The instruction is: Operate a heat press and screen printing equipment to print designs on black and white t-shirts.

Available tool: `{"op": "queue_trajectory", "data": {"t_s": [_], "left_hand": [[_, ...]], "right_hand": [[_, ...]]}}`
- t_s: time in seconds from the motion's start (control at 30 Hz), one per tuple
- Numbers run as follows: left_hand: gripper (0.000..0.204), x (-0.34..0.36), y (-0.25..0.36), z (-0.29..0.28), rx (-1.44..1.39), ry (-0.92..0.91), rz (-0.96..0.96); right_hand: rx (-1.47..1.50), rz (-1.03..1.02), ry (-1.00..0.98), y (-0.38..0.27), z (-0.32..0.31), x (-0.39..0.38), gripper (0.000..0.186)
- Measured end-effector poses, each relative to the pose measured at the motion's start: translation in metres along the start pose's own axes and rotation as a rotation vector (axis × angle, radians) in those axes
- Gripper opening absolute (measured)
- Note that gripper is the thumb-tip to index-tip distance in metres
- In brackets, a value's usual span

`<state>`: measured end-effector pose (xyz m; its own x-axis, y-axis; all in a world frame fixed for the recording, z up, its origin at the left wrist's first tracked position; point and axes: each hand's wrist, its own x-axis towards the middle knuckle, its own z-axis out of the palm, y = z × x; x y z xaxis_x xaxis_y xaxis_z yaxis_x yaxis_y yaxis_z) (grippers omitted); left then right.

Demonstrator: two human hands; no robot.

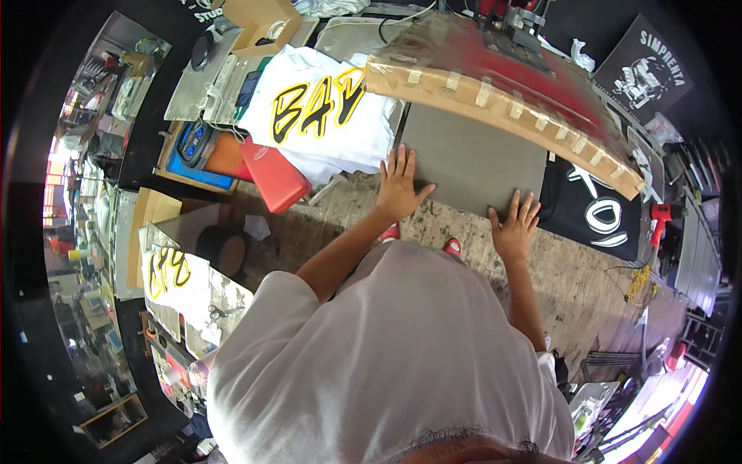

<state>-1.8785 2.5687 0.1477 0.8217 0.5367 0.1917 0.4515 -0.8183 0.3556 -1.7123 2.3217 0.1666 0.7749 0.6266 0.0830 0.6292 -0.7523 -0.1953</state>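
A grey-brown flat sheet or pad (471,158) lies below the raised red top of a heat press (533,77), whose front edge is wrapped in brown cardboard and tape. My left hand (399,185) rests at the pad's near left corner, fingers spread, touching the edge beside a white T-shirt (263,116) with black and yellow lettering. At the near right corner lies my right hand (514,228), also flat with fingers apart. Right of it is black fabric (564,205) with white lettering. Neither hand holds anything. The press top hides the pad's far part.
Left of the white T-shirt are a red flat box (276,176), a blue-and-black device (197,145) and an open cardboard box (259,27). Another printed white garment (178,282) lies on a table to the left. A red heat gun (659,220) is at the right.
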Motion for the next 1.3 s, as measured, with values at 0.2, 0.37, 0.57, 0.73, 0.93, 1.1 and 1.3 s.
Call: {"op": "queue_trajectory", "data": {"t_s": [0.2, 0.37, 0.57, 0.73, 0.93, 1.1, 1.3], "left_hand": [[0.107, -0.001, 0.008, -0.004, -0.017, -0.056, 0.048], [0.122, -0.002, 0.006, -0.006, -0.028, -0.056, 0.046], [0.131, -0.002, 0.008, -0.025, -0.116, -0.039, -0.078], [0.133, -0.009, -0.025, -0.010, -0.198, 0.041, -0.118], [0.112, 0.000, -0.027, -0.012, -0.234, -0.002, -0.072], [0.099, 0.000, -0.016, -0.024, -0.290, 0.009, -0.072], [0.103, -0.001, -0.027, -0.019, -0.333, -0.039, -0.154]], "right_hand": [[-0.031, -0.029, 0.022, -0.007, 0.014, -0.005, 0.081], [0.007, -0.043, 0.032, -0.002, 0.014, -0.003, 0.081], [0.073, 0.002, 0.021, 0.013, -0.007, -0.004, 0.099], [0.250, 0.180, -0.038, 0.059, -0.001, -0.002, 0.117], [0.348, 0.217, -0.116, 0.065, -0.010, 0.004, 0.114], [0.329, 0.241, -0.113, 0.068, -0.010, 0.003, 0.112], [0.427, 0.206, -0.045, 0.069, -0.011, 0.002, 0.112]]}}
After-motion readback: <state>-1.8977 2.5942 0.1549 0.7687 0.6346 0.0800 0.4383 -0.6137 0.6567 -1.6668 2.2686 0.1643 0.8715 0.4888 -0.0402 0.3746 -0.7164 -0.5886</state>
